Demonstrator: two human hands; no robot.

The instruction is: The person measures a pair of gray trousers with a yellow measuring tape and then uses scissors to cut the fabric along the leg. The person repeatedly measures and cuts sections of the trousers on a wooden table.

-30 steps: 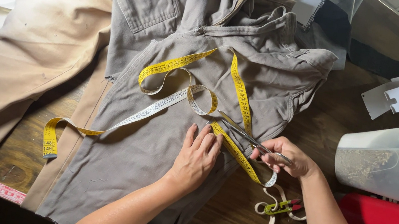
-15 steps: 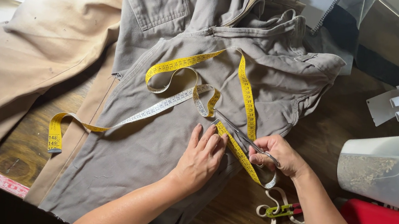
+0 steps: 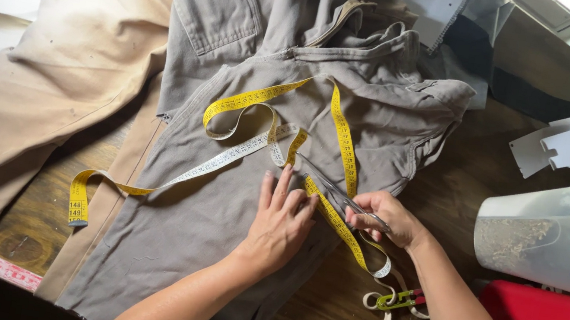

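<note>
The left hand (image 3: 281, 221) lay flat, fingers spread, on the grey trousers (image 3: 234, 197) spread over the wooden desk (image 3: 470, 180), its grip apart and holding nothing, apparently pinning the cloth so it stayed smooth. Just beside it, the right hand (image 3: 385, 219) had its grip clamped on a pair of metal scissors (image 3: 330, 185), blades pointing up-left along the fabric near the left fingertips. A yellow measuring tape (image 3: 259, 130) looped loosely over the trousers, one end trailing off toward the desk's left side, the other passing under the right hand. Beige cloth (image 3: 42, 71) lay to the left. A clear jug with a teal lid (image 3: 552, 237) lay on its side at the right, well apart.
</note>
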